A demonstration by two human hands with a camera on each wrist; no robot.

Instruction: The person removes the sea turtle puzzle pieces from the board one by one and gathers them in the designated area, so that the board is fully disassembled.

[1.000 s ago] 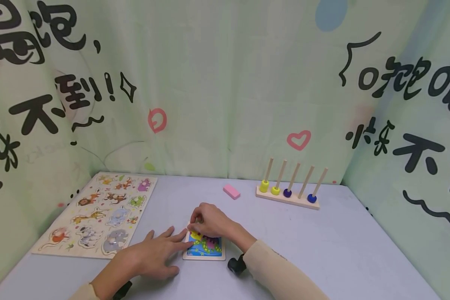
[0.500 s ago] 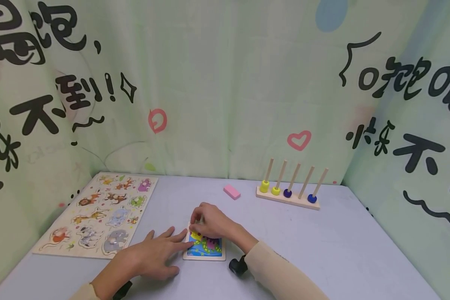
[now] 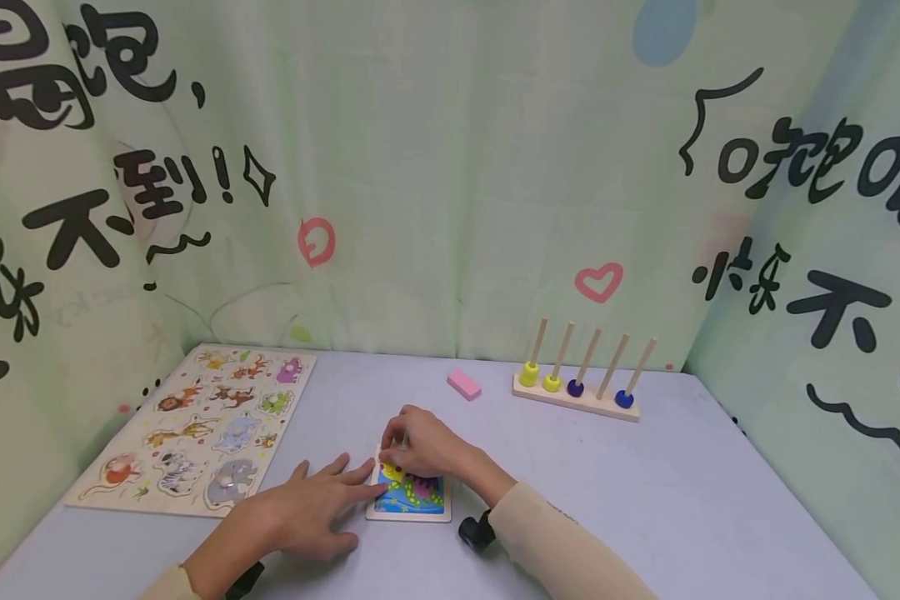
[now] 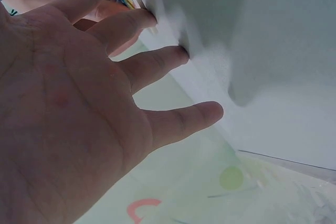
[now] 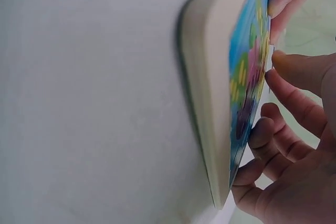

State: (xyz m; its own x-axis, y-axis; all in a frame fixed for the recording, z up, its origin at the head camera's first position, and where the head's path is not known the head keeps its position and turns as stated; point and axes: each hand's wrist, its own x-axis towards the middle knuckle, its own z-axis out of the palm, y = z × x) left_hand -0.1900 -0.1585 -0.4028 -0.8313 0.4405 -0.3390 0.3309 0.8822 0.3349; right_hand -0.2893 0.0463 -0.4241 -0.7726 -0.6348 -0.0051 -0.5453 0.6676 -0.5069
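A small square picture puzzle with a wooden rim and a bright blue, yellow and purple design lies flat on the table. My left hand is spread out at its left side, the index fingertip resting on the puzzle's left edge. Over the upper left corner, my right hand bends its fingers down, thumb and index finger together. From the right wrist view, those fingers touch the puzzle's face, and thumb and index finger pinch at a thin pale edge, seemingly a puzzle piece mostly hidden by them.
A large wooden animal puzzle board lies at the left. Behind my hands is a pink block. At the back right stands a peg rack with yellow and blue beads. Printed curtains enclose the table.
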